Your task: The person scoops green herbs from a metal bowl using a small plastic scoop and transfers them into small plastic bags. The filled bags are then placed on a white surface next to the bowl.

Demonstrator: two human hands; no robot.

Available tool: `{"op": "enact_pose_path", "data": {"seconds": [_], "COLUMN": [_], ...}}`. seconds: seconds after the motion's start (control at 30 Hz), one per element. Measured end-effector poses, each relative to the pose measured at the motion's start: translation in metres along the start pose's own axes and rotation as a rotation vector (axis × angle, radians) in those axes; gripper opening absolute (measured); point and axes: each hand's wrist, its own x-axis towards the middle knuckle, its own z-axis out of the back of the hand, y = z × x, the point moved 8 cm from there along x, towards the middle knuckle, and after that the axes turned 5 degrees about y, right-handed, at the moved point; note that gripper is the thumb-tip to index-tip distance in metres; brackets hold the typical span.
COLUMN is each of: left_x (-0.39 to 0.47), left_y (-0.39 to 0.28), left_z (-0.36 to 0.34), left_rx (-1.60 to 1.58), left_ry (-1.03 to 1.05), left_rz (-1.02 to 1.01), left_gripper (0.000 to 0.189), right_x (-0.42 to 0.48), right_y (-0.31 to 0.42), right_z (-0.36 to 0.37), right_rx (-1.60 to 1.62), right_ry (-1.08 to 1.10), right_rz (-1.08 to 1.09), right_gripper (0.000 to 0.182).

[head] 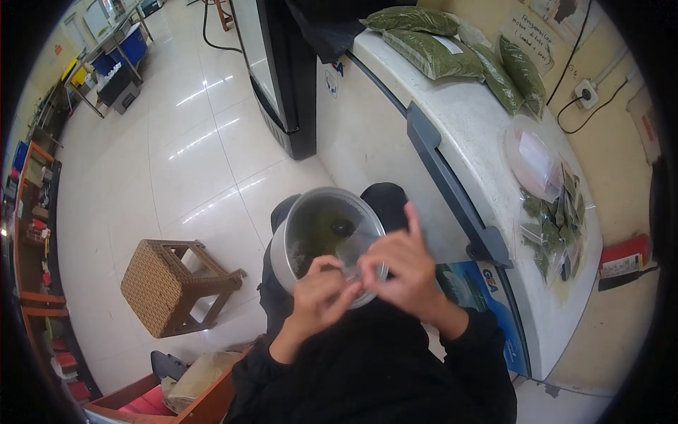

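A round metal pot (280,265) rests on my lap between my knees, with dark green powdery or leafy contents (317,225) inside. A small dark round thing (343,228) lies on those contents; I cannot tell what it is. Over the pot's near rim, my left hand (322,297) pinches a clear plastic bag (356,248) between thumb and fingers. My right hand (401,267) grips the same thin plastic, one finger raised away from it. The bag looks see-through, and its edge is partly hidden by my fingers.
A white chest freezer (365,138) stands at the right, topped with filled green bags (434,53), a translucent round tub (532,159) and small bags of leaves (556,228). To the left is a woven-pattern plastic stool (153,289). An orange-edged crate (212,397) sits at lower left.
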Motion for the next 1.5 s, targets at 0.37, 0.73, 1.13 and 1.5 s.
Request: {"op": "enact_pose_path", "data": {"seconds": [0.37,0.73,1.13,1.5], "left_x": [-0.01,-0.013,-0.051,-0.084], "left_y": [-0.004,0.005,0.046,0.064], "left_z": [0.006,-0.016,0.097,0.121], "left_rx": [0.406,0.4,-0.343,-0.475], "left_ry": [-0.31,-0.124,-0.536,-0.624], "left_rz": [0.029,-0.005,0.339,0.488], "left_gripper": [0.021,0.068,0.061,0.051], "right_x": [0.013,0.01,-0.039,-0.04], "right_y": [-0.021,-0.007,-0.121,-0.111], "right_z": [-0.008,-0.005,-0.1,-0.116], "right_rx": [0.16,0.376,-0.668,-0.277], "right_ry": [0.075,0.112,0.424,0.262], "right_rz": [-0.297,-0.418,-0.24,-0.214], "right_gripper": [0.038,0.034,0.015,0.011]}}
